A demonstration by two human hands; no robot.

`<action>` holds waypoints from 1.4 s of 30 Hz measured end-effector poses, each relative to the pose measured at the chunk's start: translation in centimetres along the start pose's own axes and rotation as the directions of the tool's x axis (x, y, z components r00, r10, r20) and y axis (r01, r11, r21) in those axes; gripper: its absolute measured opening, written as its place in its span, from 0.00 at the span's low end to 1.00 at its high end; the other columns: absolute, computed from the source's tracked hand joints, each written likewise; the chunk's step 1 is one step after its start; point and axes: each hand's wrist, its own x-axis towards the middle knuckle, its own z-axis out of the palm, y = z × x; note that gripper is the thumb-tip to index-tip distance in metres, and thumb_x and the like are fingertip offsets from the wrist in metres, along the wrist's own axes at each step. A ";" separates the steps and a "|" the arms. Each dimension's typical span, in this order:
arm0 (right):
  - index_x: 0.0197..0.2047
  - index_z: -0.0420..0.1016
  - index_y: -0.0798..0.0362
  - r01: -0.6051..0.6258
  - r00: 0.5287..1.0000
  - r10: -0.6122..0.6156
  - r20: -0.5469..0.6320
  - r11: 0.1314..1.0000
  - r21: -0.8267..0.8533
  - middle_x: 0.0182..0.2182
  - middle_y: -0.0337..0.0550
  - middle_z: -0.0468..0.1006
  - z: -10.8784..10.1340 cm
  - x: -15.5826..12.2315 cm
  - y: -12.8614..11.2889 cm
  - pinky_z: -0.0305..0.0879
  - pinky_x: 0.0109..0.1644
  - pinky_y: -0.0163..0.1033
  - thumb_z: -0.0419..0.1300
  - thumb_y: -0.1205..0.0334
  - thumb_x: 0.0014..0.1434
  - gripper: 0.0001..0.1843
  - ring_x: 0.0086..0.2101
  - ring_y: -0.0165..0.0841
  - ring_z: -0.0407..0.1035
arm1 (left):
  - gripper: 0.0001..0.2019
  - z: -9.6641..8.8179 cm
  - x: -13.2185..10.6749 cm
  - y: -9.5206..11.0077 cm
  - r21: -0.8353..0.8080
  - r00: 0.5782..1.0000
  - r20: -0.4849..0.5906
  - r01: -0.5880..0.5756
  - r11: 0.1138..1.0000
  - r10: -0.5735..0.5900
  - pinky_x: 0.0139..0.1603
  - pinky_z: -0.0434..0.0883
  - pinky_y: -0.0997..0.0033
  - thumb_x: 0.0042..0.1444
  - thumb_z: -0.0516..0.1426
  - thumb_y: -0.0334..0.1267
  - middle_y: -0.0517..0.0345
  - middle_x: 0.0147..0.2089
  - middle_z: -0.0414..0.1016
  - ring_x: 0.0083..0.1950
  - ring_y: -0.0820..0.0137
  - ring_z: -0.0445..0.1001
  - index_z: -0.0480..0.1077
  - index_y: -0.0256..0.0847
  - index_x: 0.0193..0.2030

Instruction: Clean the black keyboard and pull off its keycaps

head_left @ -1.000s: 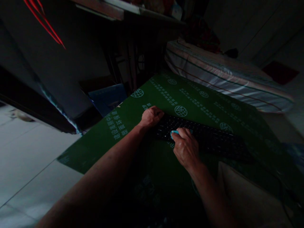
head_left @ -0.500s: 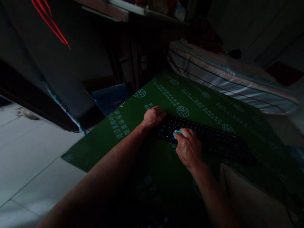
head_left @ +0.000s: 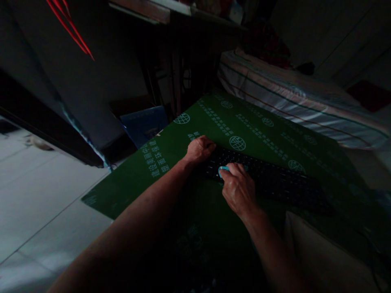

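Observation:
A black keyboard [head_left: 281,179] lies slantwise on the green printed board [head_left: 171,142]. My left hand [head_left: 200,149] is closed at the keyboard's far left end, with its fingers curled over the edge. Over the keys on the left part, my right hand [head_left: 238,185] grips a small turquoise tool [head_left: 222,168] with a rounded end. My fingers cover most of that tool, and its underside cannot be seen. The picture is dark, so single keys are hard to make out.
A pale box-like thing [head_left: 317,244] stands at the near right. Beyond the board are a bed with a striped sheet [head_left: 293,93] and a dark desk [head_left: 146,12]. A blue box [head_left: 143,122] is left of the board, and a red cord [head_left: 73,32] hangs at upper left.
My right hand has shifted slightly left along the keyboard with the turquoise tool. My left hand stays at the keyboard's end. The whole view has moved a little.

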 end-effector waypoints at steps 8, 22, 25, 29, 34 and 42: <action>0.38 0.75 0.53 -0.018 1.000 0.018 -0.014 1.000 -0.002 0.38 0.48 0.71 0.1 0.0 -0.1 0.57 0.44 0.39 0.50 0.74 0.57 0.14 0.41 0.38 0.60 | 0.15 0.2 0.0 -0.2 -0.015 1.000 -0.017 0.005 1.000 -0.006 0.40 0.69 0.70 0.55 0.49 0.42 0.54 0.37 0.74 0.38 0.67 0.73 0.75 0.39 0.35; 0.31 0.73 0.55 0.045 0.999 -0.044 0.015 0.999 -0.020 0.36 0.49 0.69 0.0 1.3 -2.5 0.58 0.42 0.42 0.49 0.75 0.56 0.13 0.41 0.39 0.58 | 0.14 0.1 0.0 0.0 -0.025 1.000 -0.009 0.021 0.999 -0.021 0.39 0.68 0.70 0.55 0.50 0.41 0.52 0.38 0.74 0.38 0.67 0.73 0.75 0.39 0.35; 0.32 0.74 0.56 0.065 0.998 -0.064 0.029 0.998 -0.026 0.36 0.50 0.69 0.1 2.1 -3.3 0.58 0.41 0.42 0.49 0.74 0.56 0.13 0.41 0.40 0.57 | 0.14 0.0 -0.1 0.2 -0.034 1.000 -0.008 0.024 0.999 -0.024 0.39 0.68 0.70 0.55 0.50 0.40 0.53 0.39 0.74 0.38 0.67 0.73 0.75 0.38 0.35; 0.33 0.74 0.55 0.101 0.995 -0.101 0.022 0.995 -0.016 0.37 0.50 0.69 0.1 2.7 -3.8 0.58 0.40 0.41 0.49 0.73 0.58 0.13 0.41 0.39 0.57 | 0.14 -0.1 -0.1 0.2 -0.026 1.000 -0.005 0.029 0.999 -0.029 0.39 0.69 0.71 0.56 0.50 0.40 0.54 0.38 0.74 0.37 0.68 0.73 0.75 0.39 0.36; 0.33 0.74 0.54 0.043 0.999 -0.043 -0.022 0.999 -0.018 0.37 0.48 0.70 -0.4 2.0 -2.3 0.57 0.42 0.40 0.49 0.74 0.57 0.13 0.41 0.38 0.58 | 0.14 0.1 -0.1 0.2 -0.009 0.999 -0.006 0.037 0.999 -0.037 0.40 0.69 0.72 0.56 0.50 0.41 0.55 0.39 0.74 0.38 0.68 0.73 0.75 0.39 0.36; 0.32 0.73 0.55 0.057 0.998 -0.056 0.034 0.998 -0.036 0.36 0.50 0.69 -0.1 1.9 -3.0 0.57 0.41 0.42 0.50 0.74 0.56 0.12 0.41 0.40 0.58 | 0.15 0.0 -0.1 0.2 -0.005 0.999 -0.012 0.037 0.999 -0.037 0.39 0.69 0.73 0.56 0.49 0.42 0.54 0.38 0.74 0.38 0.68 0.73 0.75 0.39 0.35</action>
